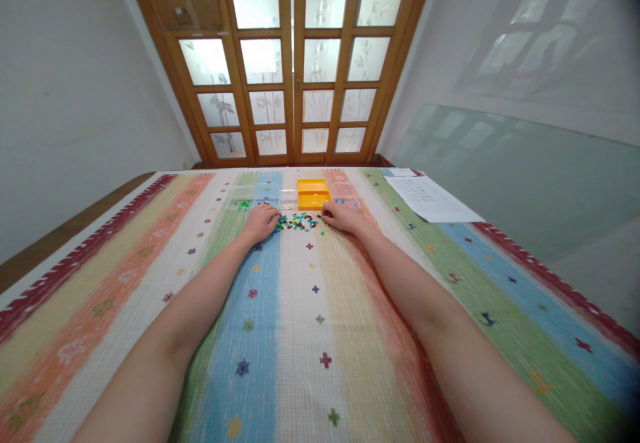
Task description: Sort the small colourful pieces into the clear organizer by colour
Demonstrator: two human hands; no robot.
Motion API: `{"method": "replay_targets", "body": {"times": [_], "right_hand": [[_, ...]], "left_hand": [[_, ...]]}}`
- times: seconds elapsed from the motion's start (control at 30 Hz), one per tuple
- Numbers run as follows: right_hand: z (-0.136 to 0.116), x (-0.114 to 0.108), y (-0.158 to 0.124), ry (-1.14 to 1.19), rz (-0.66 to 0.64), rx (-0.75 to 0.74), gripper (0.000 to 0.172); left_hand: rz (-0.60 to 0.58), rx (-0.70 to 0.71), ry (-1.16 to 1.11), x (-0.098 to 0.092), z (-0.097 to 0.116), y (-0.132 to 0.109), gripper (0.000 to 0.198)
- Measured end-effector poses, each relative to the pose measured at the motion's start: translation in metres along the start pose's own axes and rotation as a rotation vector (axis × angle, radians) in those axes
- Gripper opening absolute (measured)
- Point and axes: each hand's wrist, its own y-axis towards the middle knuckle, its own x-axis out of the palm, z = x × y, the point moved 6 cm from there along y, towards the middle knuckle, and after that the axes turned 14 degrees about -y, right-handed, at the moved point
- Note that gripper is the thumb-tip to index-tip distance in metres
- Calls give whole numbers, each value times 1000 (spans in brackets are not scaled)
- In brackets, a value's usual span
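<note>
A pile of tiny coloured pieces, green, blue, white and dark, lies on the striped tablecloth between my hands. My left hand rests at the pile's left edge, its fingers curled together at the pieces. At the right edge is my right hand, thumb and fingertips pinched; anything between them is too small to make out. Just behind the pile stands an orange open box with a few pale pieces inside. Clear plastic trays flank it: the left one holds green pieces and dark ones, the right one a few blue pieces.
Printed white sheets lie at the table's far right. A pale glass panel leans along the right wall. Beyond the table's far edge are wooden doors with frosted panes. The patterned tablecloth covers the table.
</note>
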Motion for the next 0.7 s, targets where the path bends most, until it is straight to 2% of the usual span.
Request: {"method": "replay_targets", "body": {"times": [0.43, 0.53, 0.7], "right_hand": [[6, 0, 1, 8, 20, 42, 9], [10, -4, -1, 71, 87, 80, 10], [27, -18, -7, 178, 303, 244, 15]], "left_hand": [[1, -6, -12, -1, 2, 0, 31], [2, -15, -17, -1, 2, 0, 31], [0, -14, -10, 0, 0, 0, 33]]}}
